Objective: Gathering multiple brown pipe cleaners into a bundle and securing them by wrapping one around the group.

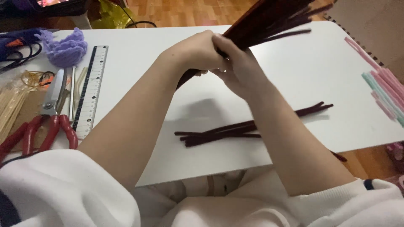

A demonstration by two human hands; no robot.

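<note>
A thick bundle of dark maroon pipe cleaners slants up above the desk's far edge. A few loose maroon pipe cleaners lie flat near its front edge.

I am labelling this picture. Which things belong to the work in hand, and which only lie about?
In use: left hand, right hand, dark pipe cleaner bundle, loose dark pipe cleaners.
Lying about: ruler, red-handled pliers, purple fuzzy piece, pastel pipe cleaners.
</note>
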